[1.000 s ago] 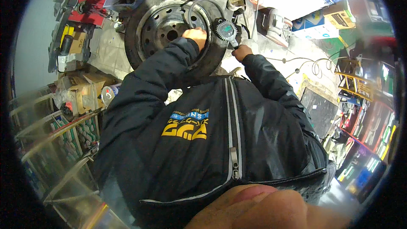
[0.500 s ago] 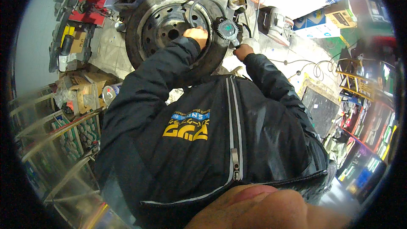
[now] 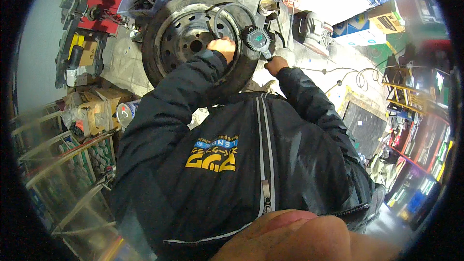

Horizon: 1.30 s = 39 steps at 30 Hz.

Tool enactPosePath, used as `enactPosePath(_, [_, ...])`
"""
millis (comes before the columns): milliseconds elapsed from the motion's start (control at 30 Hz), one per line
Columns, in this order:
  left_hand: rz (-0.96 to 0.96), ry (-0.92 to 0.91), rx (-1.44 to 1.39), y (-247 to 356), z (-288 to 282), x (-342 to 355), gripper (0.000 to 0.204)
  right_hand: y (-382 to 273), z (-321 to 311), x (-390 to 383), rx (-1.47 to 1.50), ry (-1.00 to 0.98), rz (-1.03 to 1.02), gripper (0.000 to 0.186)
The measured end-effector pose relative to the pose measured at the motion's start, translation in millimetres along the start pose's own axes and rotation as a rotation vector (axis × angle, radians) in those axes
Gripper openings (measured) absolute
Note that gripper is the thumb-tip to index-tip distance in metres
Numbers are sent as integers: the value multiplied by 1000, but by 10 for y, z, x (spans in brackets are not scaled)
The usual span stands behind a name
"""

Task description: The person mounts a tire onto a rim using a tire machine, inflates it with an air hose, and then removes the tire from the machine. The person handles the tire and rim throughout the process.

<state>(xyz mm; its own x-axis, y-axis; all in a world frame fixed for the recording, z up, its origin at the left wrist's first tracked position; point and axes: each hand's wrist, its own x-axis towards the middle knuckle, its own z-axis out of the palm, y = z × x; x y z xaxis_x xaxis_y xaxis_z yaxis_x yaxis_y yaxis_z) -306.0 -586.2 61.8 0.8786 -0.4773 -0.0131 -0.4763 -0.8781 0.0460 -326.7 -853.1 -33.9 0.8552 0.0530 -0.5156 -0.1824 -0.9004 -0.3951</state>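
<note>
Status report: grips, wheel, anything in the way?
Left grip closed on hose over wheel. Right grip holding gauge. Tyre mounted on wheel. Left sleeve overlaps wheel's near side.

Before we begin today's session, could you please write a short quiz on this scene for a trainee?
1. Multiple choice: which hand holds the round gauge with the lit display? A) left; B) right; C) neither.
2. Fill in: the left hand is over the metal wheel of a black ____.
3. True or false: a grey motor-like machine lies to the right of the gauge.

Key: 1. B, the right hand. 2. tire. 3. True.
</note>
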Motion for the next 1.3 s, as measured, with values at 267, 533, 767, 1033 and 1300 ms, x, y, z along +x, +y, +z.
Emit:
enactPosePath(267, [-6,-22,15,7,-32,5,19,4,-23,-12,21,4,-48,42])
enactPosePath(533, [-8,-26,16,-13,11,3,18,-51,-73,-34,24,-25,-12,40])
enactPosePath(767, [24,11,7,-33,41,-5,19,-70,-120,-48,31,-64,3,41])
enactPosePath(1033, [28,1,-4,-38,26,1,18,3,-5,21,32,9,-22,39])
enactPosePath(1300, [53,10,6,-25,-38,-10,17,-21,-33,-5,39,4,-12,39])
